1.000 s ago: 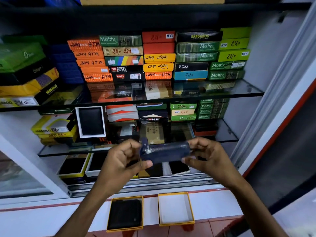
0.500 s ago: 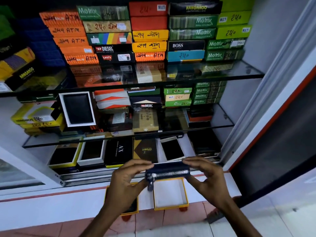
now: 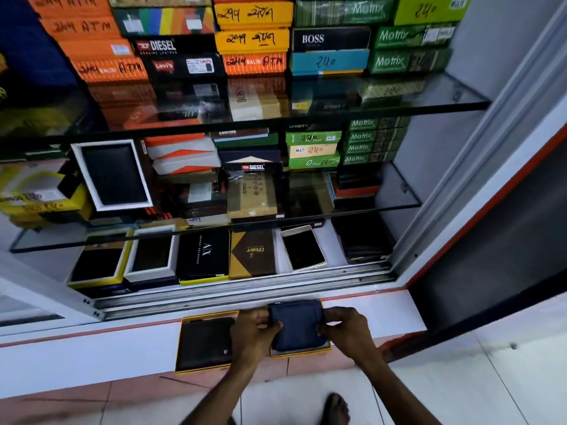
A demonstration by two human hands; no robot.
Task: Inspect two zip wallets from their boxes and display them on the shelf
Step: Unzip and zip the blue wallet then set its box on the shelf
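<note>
Display cabinet (image 3: 460, 167): fills the view from 9 to 2 o'clock; glass shelves stacked with boxed stock. The bottom shelf (image 3: 333, 237) carries a row of open and lidded boxes; bare white strips show only between boxes toward 1 o'clock, so display room is tight. A sliding-door track (image 3: 245, 297) runs along its front edge, a lip to clear on any move inward.

Counter (image 3: 383, 314): white ledge below the track, open toward 3 o'clock, crowded at centre.

Black wallet's box (image 3: 181, 348), yellow-rimmed: at 7 o'clock of the hands, black wallet (image 3: 204, 343) seated inside, untouched.

Blue zip wallet (image 3: 296, 323): a second ago held edge-up at chest height before the middle shelves; now brought down flat, over its yellow-rimmed box (image 3: 300, 353) at 6 o'clock. Whether it is fully seated cannot be told. Judgement: inspection of this one appears finished and it is going back to its box; shelf display is not yet done.

Left hand (image 3: 253, 331): fingers clenched on the wallet's left edge.

Right hand (image 3: 348, 328): fingers pinching its right edge.
</note>
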